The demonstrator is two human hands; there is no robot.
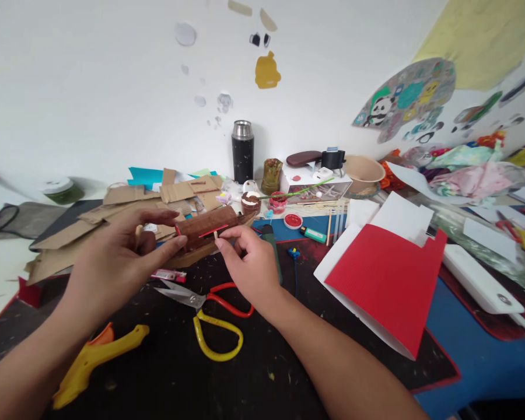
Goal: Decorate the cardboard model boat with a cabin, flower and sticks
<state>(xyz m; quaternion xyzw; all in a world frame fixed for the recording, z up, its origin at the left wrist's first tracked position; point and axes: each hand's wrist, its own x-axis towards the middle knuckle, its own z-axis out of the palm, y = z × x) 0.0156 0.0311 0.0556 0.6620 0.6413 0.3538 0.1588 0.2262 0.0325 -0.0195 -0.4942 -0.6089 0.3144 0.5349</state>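
A brown model boat [210,222] with a rounded roof is raised above the dark mat, its pointed end toward the right. My left hand [118,251] grips the boat's left end between thumb and fingers. In a pinch, my right hand [251,256] has a small pale stick [216,234] against the boat's near side, close to a thin red strip [213,231]. Scissors [196,300] with one red and one yellow handle lie open below the hands. A yellow tool [100,356] with an orange part rests near my left forearm.
Cardboard pieces [65,233] are piled at the left. Behind stand a black flask [242,151] and small paint jars [277,202]. Red corrugated card [385,280] lies on white sheets at the right, beside a white power bank [481,280]. A green lighter [314,234] sits beyond my right hand.
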